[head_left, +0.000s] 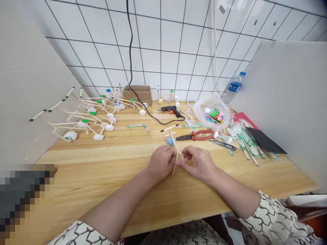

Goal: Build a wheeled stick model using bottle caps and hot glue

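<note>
Between my hands stands a small model tricycle frame (174,141) of thin wooden sticks, with a black-tipped handlebar pointing away from me and a blue piece (170,141) at its front. My left hand (162,160) is closed on the left side of the frame, low down. From the right, my right hand (198,161) grips the near end of the sticks with thumb and fingers. My fingers partly hide the joints there. Just beyond the frame lie red-handled long-nose pliers (195,136), their tips near the blue piece.
Several finished stick tricycles (88,117) with white wheels crowd the left side. A cardboard box (139,95), a glue gun (170,110) with black cord and a plastic bag (211,114) of caps are at the back. A utility knife (223,145), wrapped chopsticks (249,141) and a bottle (235,85) are right.
</note>
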A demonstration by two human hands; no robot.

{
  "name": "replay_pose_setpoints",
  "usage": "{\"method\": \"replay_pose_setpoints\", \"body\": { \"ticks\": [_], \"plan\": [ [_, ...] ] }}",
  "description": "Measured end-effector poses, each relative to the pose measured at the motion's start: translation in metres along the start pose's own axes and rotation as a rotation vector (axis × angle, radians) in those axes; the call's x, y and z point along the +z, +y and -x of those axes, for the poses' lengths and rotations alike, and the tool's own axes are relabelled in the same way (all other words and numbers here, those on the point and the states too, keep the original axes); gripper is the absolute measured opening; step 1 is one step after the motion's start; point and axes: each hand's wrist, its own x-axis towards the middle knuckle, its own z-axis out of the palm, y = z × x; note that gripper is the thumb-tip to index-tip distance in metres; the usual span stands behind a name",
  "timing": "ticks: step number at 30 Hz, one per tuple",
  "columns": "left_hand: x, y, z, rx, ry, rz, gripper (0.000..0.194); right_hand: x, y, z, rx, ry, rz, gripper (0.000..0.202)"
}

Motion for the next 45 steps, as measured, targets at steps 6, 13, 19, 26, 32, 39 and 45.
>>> {"method": "replay_pose_setpoints", "body": {
  "ticks": [6,13,19,26,32,39,45],
  "plan": [
    [0.0,0.006,0.002,-0.025,-0.006,-0.071,0.011,0.01,-0.003,0.002,0.026,0.016,0.198,0.032],
    [0.001,0.008,0.004,-0.068,0.064,0.063,0.011,0.009,-0.006,0.002,0.039,0.033,0.308,0.02],
    [-0.005,0.013,0.008,0.011,0.379,0.168,0.01,0.005,-0.002,0.001,0.021,0.048,0.336,0.018],
    [-0.008,0.012,0.001,0.178,0.224,-0.192,0.025,0.007,0.004,0.0,-0.001,0.026,0.335,0.018],
    [-0.017,0.012,-0.006,0.22,-0.003,-0.413,0.019,0.007,0.003,0.0,0.051,0.01,0.332,0.03],
    [-0.023,0.013,-0.01,0.299,-0.049,-0.527,0.019,0.011,0.003,0.002,0.029,0.065,0.367,0.026],
    [-0.028,0.019,-0.013,0.275,-0.085,-0.57,0.017,0.017,0.004,0.003,-0.061,0.11,0.453,0.024]
  ]
}}
